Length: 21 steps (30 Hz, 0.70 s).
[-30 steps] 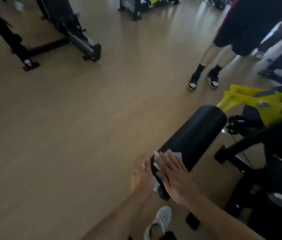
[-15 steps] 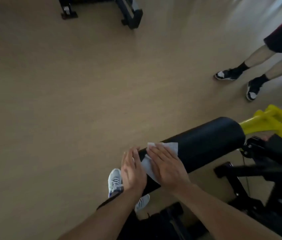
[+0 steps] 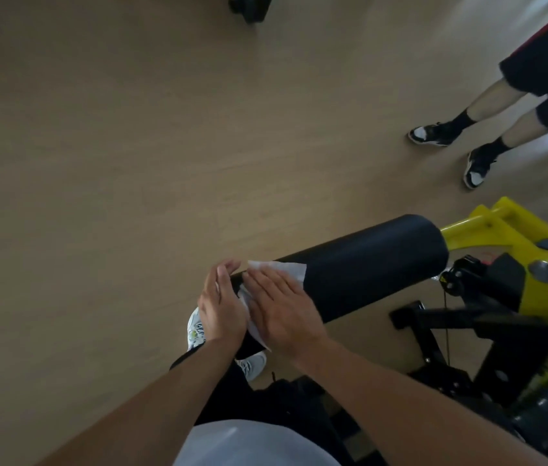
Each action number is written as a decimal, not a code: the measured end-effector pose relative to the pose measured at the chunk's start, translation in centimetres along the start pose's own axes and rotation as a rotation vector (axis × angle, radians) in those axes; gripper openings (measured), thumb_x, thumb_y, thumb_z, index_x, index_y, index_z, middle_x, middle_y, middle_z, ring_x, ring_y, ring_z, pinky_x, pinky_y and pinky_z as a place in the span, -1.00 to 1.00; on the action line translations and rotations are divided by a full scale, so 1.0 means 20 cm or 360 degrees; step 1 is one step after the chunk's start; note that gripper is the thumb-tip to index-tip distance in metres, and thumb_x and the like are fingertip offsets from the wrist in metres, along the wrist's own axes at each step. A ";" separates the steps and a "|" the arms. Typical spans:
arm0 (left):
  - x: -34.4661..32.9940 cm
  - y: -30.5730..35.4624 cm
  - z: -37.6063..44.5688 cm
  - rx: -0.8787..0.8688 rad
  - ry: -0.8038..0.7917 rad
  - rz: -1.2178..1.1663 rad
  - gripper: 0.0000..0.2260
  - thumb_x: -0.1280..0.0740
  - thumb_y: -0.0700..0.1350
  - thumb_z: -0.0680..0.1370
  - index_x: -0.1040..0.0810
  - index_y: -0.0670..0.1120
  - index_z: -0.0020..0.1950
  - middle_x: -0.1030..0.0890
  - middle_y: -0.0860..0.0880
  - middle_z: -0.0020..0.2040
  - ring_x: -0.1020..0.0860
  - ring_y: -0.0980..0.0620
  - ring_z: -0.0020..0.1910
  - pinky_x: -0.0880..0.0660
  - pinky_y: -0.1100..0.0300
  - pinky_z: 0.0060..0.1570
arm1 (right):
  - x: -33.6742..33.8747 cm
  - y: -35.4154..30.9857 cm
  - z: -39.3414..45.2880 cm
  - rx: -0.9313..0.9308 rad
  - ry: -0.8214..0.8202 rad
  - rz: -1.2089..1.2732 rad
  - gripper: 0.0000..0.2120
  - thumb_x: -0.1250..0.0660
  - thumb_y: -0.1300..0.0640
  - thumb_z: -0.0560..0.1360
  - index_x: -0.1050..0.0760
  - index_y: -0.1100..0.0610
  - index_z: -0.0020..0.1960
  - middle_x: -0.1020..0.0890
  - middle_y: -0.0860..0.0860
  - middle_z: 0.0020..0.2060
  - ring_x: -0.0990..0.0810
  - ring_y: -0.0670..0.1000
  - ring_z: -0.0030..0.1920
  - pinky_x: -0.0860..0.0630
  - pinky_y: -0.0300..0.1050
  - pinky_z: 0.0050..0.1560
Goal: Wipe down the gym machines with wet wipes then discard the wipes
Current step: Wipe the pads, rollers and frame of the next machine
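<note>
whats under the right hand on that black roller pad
A white wet wipe lies under the right hand, pressed flat against the black roller pad. Its corners show beyond the fingers and below the palm; the middle of the wipe is covered by the hand.

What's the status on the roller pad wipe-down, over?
Right hand flat, pressing the wet wipe on the black roller pad. Left hand open against the pad's near end. Far end unwiped. Bystander stands clear.
</note>
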<state>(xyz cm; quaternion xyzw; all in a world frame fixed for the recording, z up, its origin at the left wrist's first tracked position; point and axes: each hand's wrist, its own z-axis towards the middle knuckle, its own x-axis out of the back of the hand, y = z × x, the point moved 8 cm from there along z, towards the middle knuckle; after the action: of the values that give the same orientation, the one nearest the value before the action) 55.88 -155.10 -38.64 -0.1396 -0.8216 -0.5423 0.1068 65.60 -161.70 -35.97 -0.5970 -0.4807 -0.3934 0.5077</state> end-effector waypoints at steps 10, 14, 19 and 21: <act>-0.05 0.01 0.06 -0.0061 -0.0079 0.0276 -0.65 0.02 0.06 0.73 -0.53 0.05 0.27 -0.65 0.16 0.18 -0.61 -0.04 0.05 -0.51 -0.06 0.11 | 0.21 0.79 -0.04 -0.0818 -0.0026 -0.0072 -0.51 0.13 -0.07 0.71 -0.45 0.11 0.37 -0.52 0.08 0.35 -0.43 0.09 0.41 -0.27 0.04 0.50; -0.04 0.01 0.06 -0.0029 -0.0013 0.0154 -0.67 -0.04 0.01 0.73 -0.58 0.00 0.23 -0.67 0.11 0.17 -0.59 0.02 0.16 -0.47 0.01 0.20 | 0.05 0.11 0.10 -0.0220 -0.0095 0.0040 -0.55 0.05 -0.03 0.70 -0.44 0.10 0.41 -0.55 0.04 0.33 -0.46 0.06 0.37 -0.31 0.04 0.44; -0.04 0.01 0.06 -0.0043 -0.0016 0.0099 -0.68 -0.04 -0.01 0.73 -0.58 -0.01 0.21 -0.67 0.10 0.17 -0.59 0.07 0.20 -0.45 0.05 0.23 | 0.12 0.37 0.08 -0.0065 -0.0264 0.0026 -0.55 0.01 -0.04 0.71 -0.42 0.07 0.48 -0.55 0.05 0.39 -0.48 0.09 0.40 -0.31 0.05 0.48; -0.04 0.00 0.06 -0.0042 -0.0051 0.0124 -0.66 -0.01 0.02 0.74 -0.57 0.01 0.23 -0.66 0.11 0.18 -0.58 0.09 0.20 -0.46 0.03 0.24 | 0.19 0.74 0.02 -0.0409 -0.0222 -0.0027 -0.56 0.07 -0.04 0.73 -0.41 0.01 0.47 -0.55 0.03 0.38 -0.45 0.07 0.41 -0.31 0.05 0.48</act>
<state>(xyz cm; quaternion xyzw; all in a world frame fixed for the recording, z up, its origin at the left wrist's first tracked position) 56.68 -154.12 -39.30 -0.1817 -0.8100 -0.5461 0.1127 80.87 -161.04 -35.72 -0.6789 -0.4654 -0.4136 0.3892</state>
